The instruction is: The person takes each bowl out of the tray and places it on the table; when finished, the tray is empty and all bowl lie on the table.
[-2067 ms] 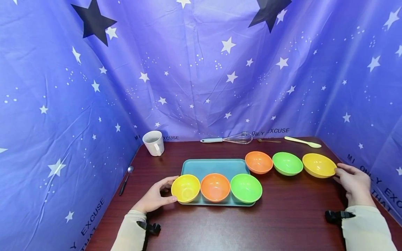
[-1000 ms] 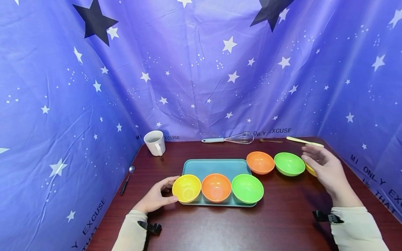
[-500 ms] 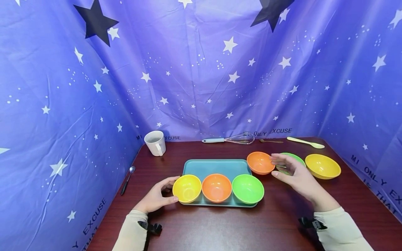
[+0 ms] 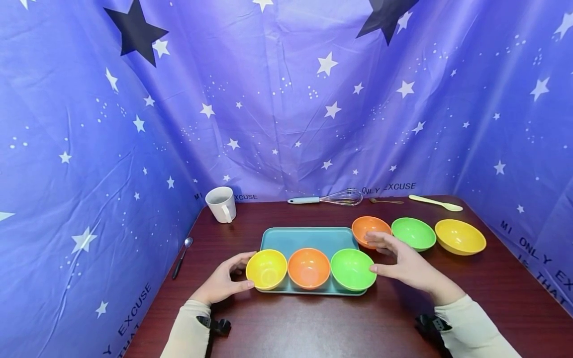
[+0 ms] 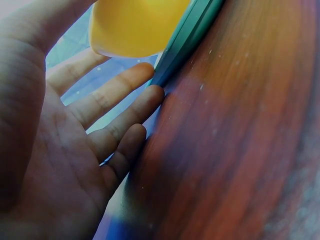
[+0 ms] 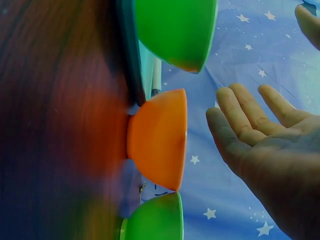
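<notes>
A yellow bowl [image 4: 266, 269], an orange bowl [image 4: 309, 268] and a green bowl [image 4: 352, 269] stand in a row on the teal tray [image 4: 309, 236]. My left hand [image 4: 224, 279] is at the yellow bowl's left side, thumb at its rim; the left wrist view shows its fingers [image 5: 112, 95] extended beside the bowl and tray. At the green bowl's right rim is the thumb of my right hand [image 4: 409, 261]. Its other fingers extend over a second orange bowl [image 4: 370, 227], partly covering it. In the right wrist view these fingers [image 6: 240, 117] are loosely spread, holding nothing.
Right of the tray stand another green bowl [image 4: 414, 233] and yellow bowl [image 4: 460, 237]. Along the back lie a whisk [image 4: 324, 199], a small thin spoon [image 4: 385, 201] and a pale yellow spoon [image 4: 434, 203]. A white mug [image 4: 220, 205] and black-handled spoon [image 4: 182, 258] are at left.
My right hand has left the far-right yellow bowl and moved left over the back green and orange bowls to the green bowl on the tray. My left hand stays put.
</notes>
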